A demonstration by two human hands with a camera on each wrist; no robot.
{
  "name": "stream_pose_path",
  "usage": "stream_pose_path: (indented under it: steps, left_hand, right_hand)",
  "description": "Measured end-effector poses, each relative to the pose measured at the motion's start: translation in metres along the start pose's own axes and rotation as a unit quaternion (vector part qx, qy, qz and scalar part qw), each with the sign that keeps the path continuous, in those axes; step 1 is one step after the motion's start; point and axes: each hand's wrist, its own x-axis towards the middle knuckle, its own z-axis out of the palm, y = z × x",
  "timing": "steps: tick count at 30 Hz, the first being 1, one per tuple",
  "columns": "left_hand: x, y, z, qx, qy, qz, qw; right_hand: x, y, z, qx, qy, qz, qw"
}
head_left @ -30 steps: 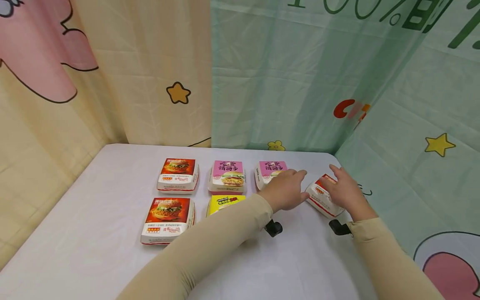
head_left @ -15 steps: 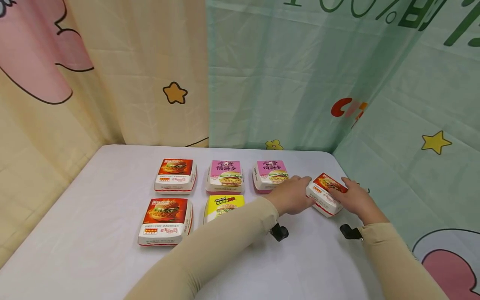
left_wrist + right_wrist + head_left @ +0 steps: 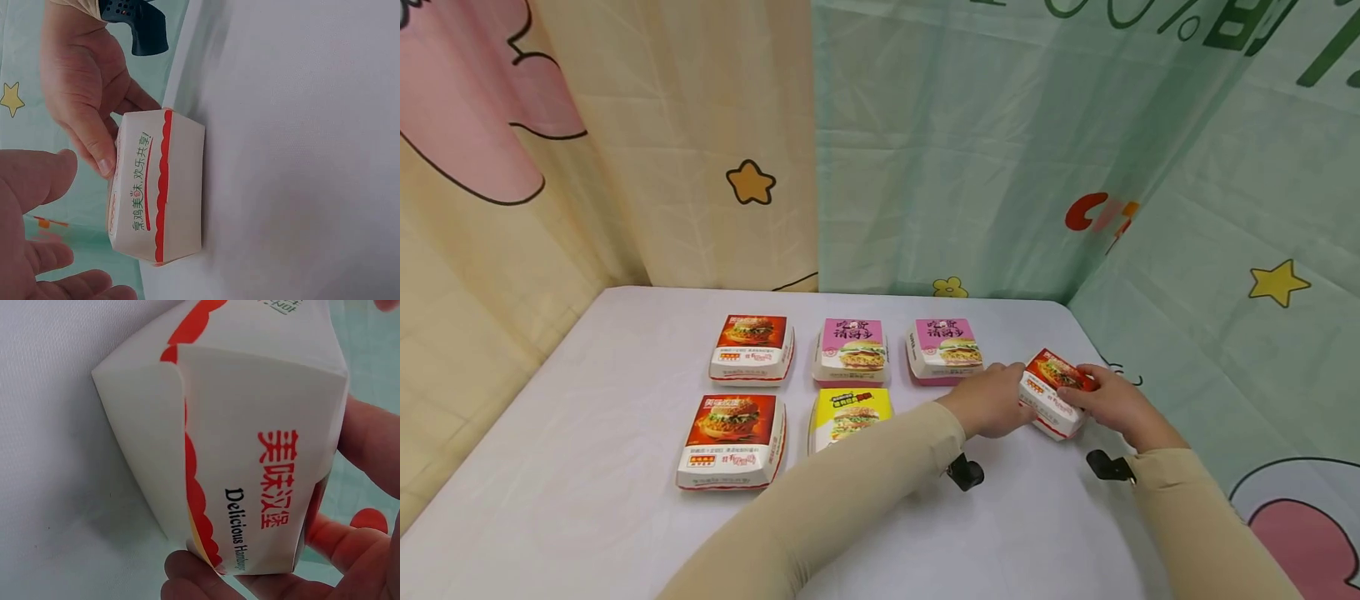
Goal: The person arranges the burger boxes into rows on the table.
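A red and white paper burger box (image 3: 1054,404) lies turned at an angle near the table's right side. My right hand (image 3: 1126,406) grips its right end, thumb on the top and fingers at the far side. In the right wrist view the fingers curl about the end of the burger box (image 3: 231,444), lettered "Delicious Hamburger". My left hand (image 3: 994,402) is beside the box's left end. The left wrist view has that left hand (image 3: 31,231) with thumb and fingers spread apart, not closed on the burger box (image 3: 178,187).
Two red boxes (image 3: 751,350) stand in a column at the left. Two pink boxes (image 3: 852,350) are in the back row, with a yellow box (image 3: 850,412) in front, partly behind my left sleeve. Printed curtains (image 3: 925,167) border the white table (image 3: 587,467).
My right hand has moved down and outward to the box's right end and taken hold of it. My left hand has shifted slightly right and lower. The other boxes stay in place.
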Motion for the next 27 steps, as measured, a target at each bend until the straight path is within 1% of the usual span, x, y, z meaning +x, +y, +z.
stream_pose_path:
  steps: [6,9,12,15,18,20,25,27]
  left_hand:
    - [0.005,-0.002,0.005,-0.061,-0.036,-0.024,0.9972]
    - [0.007,-0.005,0.006,-0.074,-0.05,-0.024,0.9957]
    - [0.01,-0.008,0.008,-0.089,-0.063,-0.01,0.994]
    - [0.012,-0.01,0.009,-0.09,-0.071,-0.005,0.9934]
    - [0.013,-0.011,0.01,-0.088,-0.077,-0.013,0.9931]
    - [0.013,-0.011,0.01,-0.08,-0.079,-0.021,0.9934]
    - [0.013,-0.011,0.009,-0.048,-0.081,-0.016,0.9954]
    - [0.013,-0.01,0.01,-0.044,-0.081,-0.021,0.9955]
  right_hand:
    - [-0.001,0.001,0.003,0.032,-0.004,0.008,0.999]
    - [0.0,0.002,0.004,0.036,-0.007,0.006,0.999]
    - [0.0,0.002,0.005,0.034,-0.006,0.002,0.999]
    - [0.0,0.003,0.005,0.034,-0.008,-0.003,0.999]
    - [-0.002,0.002,0.005,0.037,-0.013,-0.006,0.999]
    - [-0.003,0.002,0.005,0.038,-0.017,-0.009,0.999]
    - [-0.007,0.002,0.004,0.03,-0.027,-0.018,0.999]
    - [-0.009,0.002,0.004,0.031,-0.034,-0.024,0.999]
